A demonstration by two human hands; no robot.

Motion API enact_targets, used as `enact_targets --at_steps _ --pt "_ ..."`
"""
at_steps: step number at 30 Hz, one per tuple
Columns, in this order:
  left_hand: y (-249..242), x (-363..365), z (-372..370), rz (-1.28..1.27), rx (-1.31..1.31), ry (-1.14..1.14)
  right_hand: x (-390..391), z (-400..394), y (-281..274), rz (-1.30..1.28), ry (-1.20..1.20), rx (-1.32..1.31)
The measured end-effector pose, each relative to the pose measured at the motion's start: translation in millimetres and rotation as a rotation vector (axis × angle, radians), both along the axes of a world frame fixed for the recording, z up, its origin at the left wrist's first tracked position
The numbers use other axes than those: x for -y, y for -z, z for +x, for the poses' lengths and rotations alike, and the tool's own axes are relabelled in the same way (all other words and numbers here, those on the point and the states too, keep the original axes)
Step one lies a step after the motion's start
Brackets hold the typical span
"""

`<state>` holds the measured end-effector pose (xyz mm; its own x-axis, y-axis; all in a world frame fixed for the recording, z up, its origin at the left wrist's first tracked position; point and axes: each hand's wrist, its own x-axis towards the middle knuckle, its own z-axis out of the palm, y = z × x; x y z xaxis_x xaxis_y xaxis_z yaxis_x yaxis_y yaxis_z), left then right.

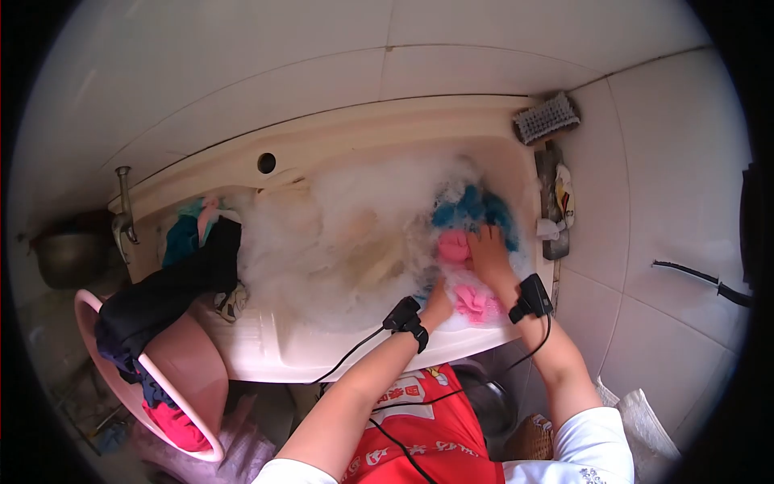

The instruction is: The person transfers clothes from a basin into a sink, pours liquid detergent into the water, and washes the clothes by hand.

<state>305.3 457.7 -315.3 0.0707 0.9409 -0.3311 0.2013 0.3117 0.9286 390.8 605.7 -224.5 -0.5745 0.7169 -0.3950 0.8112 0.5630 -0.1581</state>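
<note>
A white sink (339, 137) is full of thick soap foam (339, 234). At its right side lies a pink cloth (472, 300) beside a blue cloth (476, 208). My left hand (439, 305) grips the near part of the pink cloth, partly sunk in foam. My right hand (488, 254) presses down on the far part of the same pink cloth, next to the blue cloth. Both wrists wear black bands with cables.
A scrub brush (547, 118) rests on the sink's back right corner. Dark and teal clothes (173, 278) hang over the sink's left rim into a pink basin (185, 379). A tap (125, 206) stands at the left. Tiled walls surround the sink.
</note>
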Motion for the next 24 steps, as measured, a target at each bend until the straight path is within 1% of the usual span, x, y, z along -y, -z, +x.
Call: enact_targets --at_steps 1,2,3,4,5,6,7,8,9,10,11,12,13,14,16,17,18,19,21,22,23,24 --pt "1.8 -1.8 0.4 -0.024 0.056 0.035 9.6 10.0 6.2 -0.007 0.004 0.003" --pt "-4.5 -5.2 1.7 -0.028 0.059 0.036 17.9 19.5 14.7 0.077 -0.048 -0.068" --pt "-15.1 -9.1 4.3 -0.033 0.061 -0.097 20.2 21.4 14.5 0.164 -0.102 -0.138" --pt "-25.2 -14.1 5.6 -0.038 0.062 -0.232 21.4 23.8 14.0 0.162 -0.103 -0.137" --pt "0.3 -8.4 18.7 -0.04 0.063 -0.232 21.3 16.9 0.0 -0.144 0.09 -0.117" --pt "47.5 5.4 40.2 -0.232 0.411 -0.334 21.7 14.1 -7.2 -0.452 0.284 -0.093" --pt "73.3 13.7 51.8 -0.424 0.76 -0.43 22.8 18.8 -0.4 -0.455 0.286 -0.092" --pt "54.2 9.3 44.0 -0.431 0.757 -0.429 26.0 27.0 14.3 -0.292 0.121 -0.066" --pt "13.4 -3.6 25.5 -0.25 0.448 -0.241 30.8 36.1 32.9 -0.129 -0.043 -0.041" --pt "-13.2 -16.1 10.0 -0.063 0.138 -0.052 34.5 47.9 62.5 -0.131 -0.04 -0.047" --pt "-19.5 -21.9 3.9 -0.064 0.134 -0.055 37.1 62.4 97.2 -0.157 0.102 -0.146" --pt "-24.2 -25.1 0.1 -0.167 0.077 0.038 39.1 69.1 113.8 -0.185 0.243 -0.242" --pt "-27.6 -27.2 -4.9 -0.269 0.02 0.135 37.0 70.0 112.0 -0.178 0.223 -0.195" --pt "-30.6 -31.1 -11.7 -0.268 0.016 0.137 36.1 67.0 105.5 -0.161 0.176 -0.127" --pt "-35.6 -44.3 -30.0 -0.254 -0.213 0.344 32.7 60.5 89.6 -0.123 0.107 -0.023" --pt "-51.6 -53.5 -45.7 -0.25 -0.217 0.34 30.3 56.8 82.0 -0.116 0.076 0.024" --pt "-76.8 -62.4 -68.4 -0.208 -0.355 0.273 27.7 53.0 74.5 -0.117 0.048 0.074" --pt "-91.3 -69.0 -93.4 -0.164 -0.491 0.201 23.3 48.0 65.6 -0.121 0.011 0.135" --pt "-74.1 -65.4 -152.8 0.507 -0.675 -0.346 9.7 29.6 36.3 -0.163 -0.072 0.274" --pt "-96.1 -67.5 -191.1 0.347 -0.787 -0.321 0.5 13.7 15.6 -0.198 -0.113 0.359" --pt "-100.8 -63.8 -225.6 0.369 -0.962 -0.338 -8.9 -5.9 -7.6 -0.234 -0.151 0.432" --pt "-102.8 -57.6 -254.1 0.382 -1.134 -0.35 -19.1 -30.3 -30.4 -0.277 -0.143 0.448"
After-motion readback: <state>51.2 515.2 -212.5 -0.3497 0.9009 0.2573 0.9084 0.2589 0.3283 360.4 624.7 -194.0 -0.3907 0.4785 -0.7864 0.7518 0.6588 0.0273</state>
